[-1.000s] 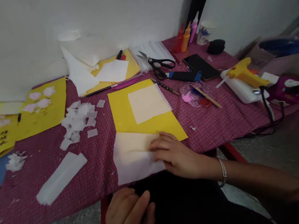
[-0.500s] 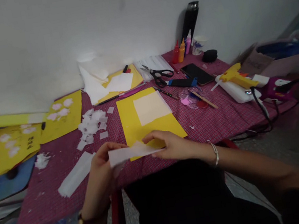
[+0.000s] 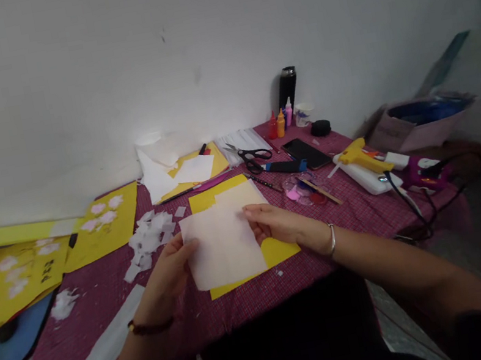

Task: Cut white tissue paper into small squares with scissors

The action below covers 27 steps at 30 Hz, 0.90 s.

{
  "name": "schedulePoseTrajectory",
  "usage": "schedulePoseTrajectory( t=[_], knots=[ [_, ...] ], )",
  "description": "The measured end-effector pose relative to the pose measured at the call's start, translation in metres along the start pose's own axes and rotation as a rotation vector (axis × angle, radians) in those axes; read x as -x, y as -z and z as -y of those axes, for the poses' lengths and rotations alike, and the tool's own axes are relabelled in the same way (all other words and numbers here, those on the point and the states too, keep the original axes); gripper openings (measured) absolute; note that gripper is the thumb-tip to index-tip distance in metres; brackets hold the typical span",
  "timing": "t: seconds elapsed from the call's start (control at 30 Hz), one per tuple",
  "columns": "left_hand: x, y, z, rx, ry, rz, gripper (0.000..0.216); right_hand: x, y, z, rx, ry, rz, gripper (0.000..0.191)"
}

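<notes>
I hold a thin white sheet of paper (image 3: pixel 224 248) up in front of me with both hands. My left hand (image 3: pixel 170 273) grips its left edge, fingers closed on it. My right hand (image 3: pixel 276 226) pinches its right edge. Behind the sheet a yellow card (image 3: pixel 276 249) lies on the red checked tablecloth (image 3: pixel 344 217), with a smaller white square (image 3: pixel 243 194) on top of it.
Black scissors (image 3: pixel 251 156), a blue-tipped cutter (image 3: pixel 285 166), a black phone (image 3: pixel 305 153), paint bottles (image 3: pixel 280 124), a black flask (image 3: pixel 287 88) and a yellow glue gun (image 3: pixel 359 154) stand at the back right. Several white paper scraps (image 3: pixel 151 239) and yellow flower sheets (image 3: pixel 104 226) lie to the left.
The white sheet came off the table edge; my left hand rose from my lap to grip it. Both hands now hold it up, facing me. The camera has tilted upward.
</notes>
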<state>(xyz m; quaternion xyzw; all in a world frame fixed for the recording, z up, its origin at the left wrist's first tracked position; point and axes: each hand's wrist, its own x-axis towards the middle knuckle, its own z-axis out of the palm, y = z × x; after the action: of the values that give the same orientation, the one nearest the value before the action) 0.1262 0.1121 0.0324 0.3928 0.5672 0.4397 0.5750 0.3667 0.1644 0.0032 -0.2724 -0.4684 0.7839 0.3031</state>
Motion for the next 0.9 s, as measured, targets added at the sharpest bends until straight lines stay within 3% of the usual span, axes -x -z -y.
schedulePoseTrajectory(
  t=[0.1,0.2,0.3,0.33,0.4,0.53,0.63,0.73,0.9],
  knots=[
    [0.000,0.002,-0.018,-0.104,-0.079,-0.009,0.041,-0.007,0.005,0.001,0.201,0.064,-0.018,0.039],
    [0.016,-0.001,-0.041,-0.358,-0.305,-0.121,0.028,-0.006,0.009,0.006,0.541,0.261,-0.127,0.034],
    [0.041,-0.019,-0.044,-0.854,-0.619,-0.216,0.016,0.009,0.009,0.008,0.856,0.460,-0.187,0.059],
    [0.048,-0.028,-0.039,-1.002,-0.713,-0.204,0.013,0.017,0.008,0.006,0.932,0.503,-0.177,0.068],
    [0.059,-0.047,-0.019,-1.231,-0.817,-0.060,0.011,0.032,0.005,0.000,1.063,0.557,-0.148,0.081],
    [0.066,-0.072,0.026,-1.445,-0.838,0.158,0.017,0.056,0.002,-0.016,1.267,0.511,-0.026,0.087],
    [0.065,-0.077,0.044,-1.506,-0.846,0.218,0.017,0.066,0.002,-0.024,1.331,0.440,0.097,0.066],
    [0.068,-0.075,0.048,-1.493,-0.842,0.226,0.013,0.069,0.003,-0.026,1.329,0.424,0.172,0.034],
    [0.079,-0.050,0.051,-1.361,-0.638,0.215,0.029,0.068,0.004,-0.025,1.189,0.404,0.152,0.026]
  ],
)
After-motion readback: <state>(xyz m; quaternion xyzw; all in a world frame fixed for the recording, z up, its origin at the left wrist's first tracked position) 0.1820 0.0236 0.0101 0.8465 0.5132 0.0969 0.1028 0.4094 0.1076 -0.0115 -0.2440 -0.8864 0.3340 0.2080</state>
